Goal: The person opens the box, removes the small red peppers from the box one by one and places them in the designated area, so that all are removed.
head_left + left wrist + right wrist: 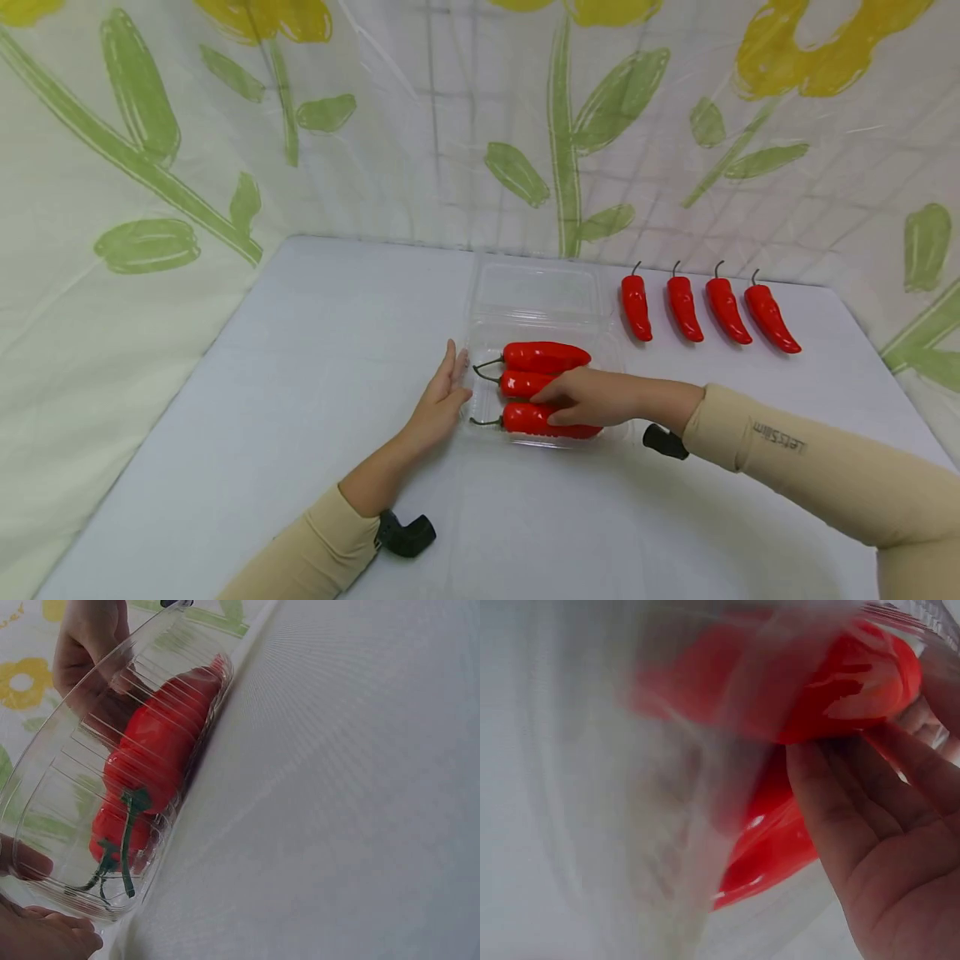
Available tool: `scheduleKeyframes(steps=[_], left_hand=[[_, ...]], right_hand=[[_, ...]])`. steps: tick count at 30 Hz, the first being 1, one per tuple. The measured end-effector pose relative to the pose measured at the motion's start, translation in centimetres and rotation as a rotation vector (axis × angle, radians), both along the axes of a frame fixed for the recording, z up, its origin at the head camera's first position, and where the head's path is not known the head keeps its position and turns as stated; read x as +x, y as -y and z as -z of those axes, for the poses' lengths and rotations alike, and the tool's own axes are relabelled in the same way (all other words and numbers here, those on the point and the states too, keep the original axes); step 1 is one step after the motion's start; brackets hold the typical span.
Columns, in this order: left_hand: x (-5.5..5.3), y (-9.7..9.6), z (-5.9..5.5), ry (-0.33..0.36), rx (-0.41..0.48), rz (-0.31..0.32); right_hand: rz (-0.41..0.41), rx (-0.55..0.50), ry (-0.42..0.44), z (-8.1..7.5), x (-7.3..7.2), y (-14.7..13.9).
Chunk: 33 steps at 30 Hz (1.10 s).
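Note:
A clear plastic clamshell box (487,333) lies with its lid laid back, stems of three peppers pointing left inside it. My right hand (596,397) reaches in from the right, its thumb on the near red chili pepper (525,418) and its fingers along that pepper's far side. Beyond lie the middle chili pepper (517,383) and the far chili pepper (547,357). In the right wrist view the fingertips (810,772) pass partly behind a red pepper. My left hand (435,408) pinches the box's left wall between thumb and fingers, as the left wrist view also shows.
Several red chili peppers stand in a row at the back right, the nearest to the box being a chili pepper (636,308). The white table (337,350) meets a flower-patterned curtain (405,167) at its back edge. Black wrist-mounted pieces hang below both wrists.

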State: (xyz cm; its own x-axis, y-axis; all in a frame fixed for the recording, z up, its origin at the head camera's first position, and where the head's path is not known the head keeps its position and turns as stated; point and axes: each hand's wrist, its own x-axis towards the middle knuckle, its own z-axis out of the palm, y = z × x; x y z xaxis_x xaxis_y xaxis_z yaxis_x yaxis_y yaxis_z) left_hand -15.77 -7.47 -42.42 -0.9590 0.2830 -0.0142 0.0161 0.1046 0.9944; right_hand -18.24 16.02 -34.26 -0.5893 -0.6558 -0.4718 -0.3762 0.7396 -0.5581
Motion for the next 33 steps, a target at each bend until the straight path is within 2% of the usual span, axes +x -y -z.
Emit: scheduleKeyframes(steps=[10,22,33], left_hand=[[0.0,-0.2,-0.1,-0.009,-0.024,-0.005],[0.0,-0.1,0.2,0.008,-0.030,-0.015],[0.1,0.0,0.1,0.004,-0.017,-0.012]], right_hand=[[-0.007,0.080,0.015,0.2,-0.3,0.9],[-0.041,0.129,-0.034,0.1,-0.7,1.6],[-0.071,0.124,0.002,-0.2,-0.7,1.2]])
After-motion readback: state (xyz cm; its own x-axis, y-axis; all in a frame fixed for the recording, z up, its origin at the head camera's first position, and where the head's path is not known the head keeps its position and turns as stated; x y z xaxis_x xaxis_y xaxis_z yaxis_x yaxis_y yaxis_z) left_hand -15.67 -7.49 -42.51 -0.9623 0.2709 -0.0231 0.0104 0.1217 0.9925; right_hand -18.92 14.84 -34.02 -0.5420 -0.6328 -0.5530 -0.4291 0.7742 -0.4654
